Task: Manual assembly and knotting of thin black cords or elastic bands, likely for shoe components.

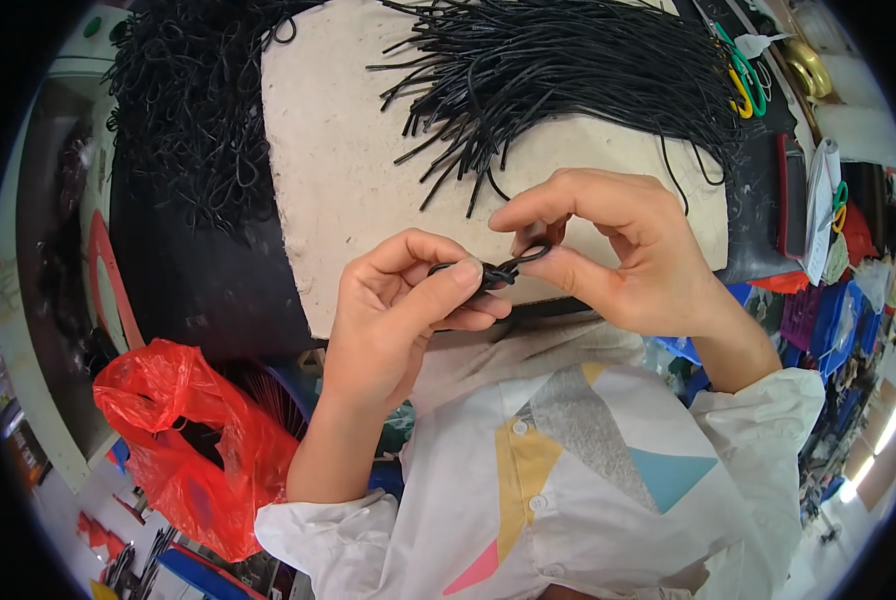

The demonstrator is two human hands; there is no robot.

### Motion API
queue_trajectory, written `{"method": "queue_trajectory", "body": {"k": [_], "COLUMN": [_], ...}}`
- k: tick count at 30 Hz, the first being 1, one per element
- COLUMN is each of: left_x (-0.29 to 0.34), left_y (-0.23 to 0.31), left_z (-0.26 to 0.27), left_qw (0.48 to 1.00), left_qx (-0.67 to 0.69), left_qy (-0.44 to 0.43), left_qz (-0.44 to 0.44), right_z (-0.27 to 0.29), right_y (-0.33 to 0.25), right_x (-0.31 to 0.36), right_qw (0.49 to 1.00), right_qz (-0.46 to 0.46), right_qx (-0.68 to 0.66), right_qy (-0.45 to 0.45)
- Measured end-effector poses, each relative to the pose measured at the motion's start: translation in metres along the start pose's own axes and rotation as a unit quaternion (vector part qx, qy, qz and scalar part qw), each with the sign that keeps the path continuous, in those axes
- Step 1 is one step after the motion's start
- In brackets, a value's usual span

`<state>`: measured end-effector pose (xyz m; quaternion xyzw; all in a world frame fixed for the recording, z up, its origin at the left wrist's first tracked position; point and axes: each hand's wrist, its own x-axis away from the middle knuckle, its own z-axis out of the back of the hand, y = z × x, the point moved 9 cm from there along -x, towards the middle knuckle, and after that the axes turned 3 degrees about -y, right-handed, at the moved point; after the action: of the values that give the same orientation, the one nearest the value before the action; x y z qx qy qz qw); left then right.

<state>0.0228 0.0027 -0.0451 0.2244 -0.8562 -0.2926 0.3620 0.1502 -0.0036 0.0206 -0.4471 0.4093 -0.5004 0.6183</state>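
Note:
Between my hands is a black cord looped and knotted into a small bundle, held over the near edge of the pale board. My left hand pinches the knotted part between thumb and fingers. My right hand is on the right, its thumb against the loop that sticks out of the knot; the index finger is raised and curved above it. Part of the cord is hidden behind the left fingers. Beyond my hands, a thick bunch of straight black cords lies across the board, their cut ends toward the left.
A heap of looped black cords lies left of the pale board. Scissors with green and yellow handles lie at the far right, near a gold-coloured roll. A red plastic bag hangs at the lower left.

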Motion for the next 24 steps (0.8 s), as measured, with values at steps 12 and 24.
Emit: {"method": "queue_trajectory", "body": {"k": [12, 24], "left_x": [0.003, 0.004], "left_y": [0.001, -0.001], "left_z": [-0.001, 0.001], "left_qw": [0.996, 0.992], "left_qx": [-0.088, -0.108], "left_qy": [0.025, 0.047], "left_qz": [-0.026, -0.056], "right_z": [-0.004, -0.003], "right_y": [0.019, 0.000], "right_x": [0.003, 0.003], "right_qw": [0.988, 0.997], "right_qz": [-0.100, -0.044], "right_qx": [-0.113, 0.063], "right_qy": [-0.038, -0.023]}}
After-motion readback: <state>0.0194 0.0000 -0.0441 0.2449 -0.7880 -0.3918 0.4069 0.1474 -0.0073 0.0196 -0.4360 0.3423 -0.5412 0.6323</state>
